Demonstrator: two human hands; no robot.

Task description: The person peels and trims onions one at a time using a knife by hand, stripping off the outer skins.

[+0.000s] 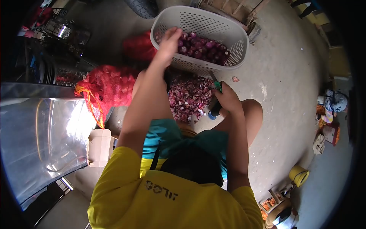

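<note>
My left hand [168, 45] reaches over the near left rim of a grey plastic basket [237, 34]. Its fingers look stretched out, slightly blurred, and I see nothing held in them. Inside the basket lie many purple-red onions [202, 47]. My right hand [229, 98] is closed around the green handle of a knife [216, 83], its dark blade pointing up toward the basket. Between my legs, a heap of onion skins and trimmings [188, 97] covers the floor, just left of the knife.
A red mesh sack of onions [114, 86] stands to the left, with another red sack [140, 46] behind it. A shiny clear-covered panel [45, 133] and a cardboard piece [99, 148] are at left. A tyre [143, 7] lies beyond; a yellow bucket [299, 175] stands right.
</note>
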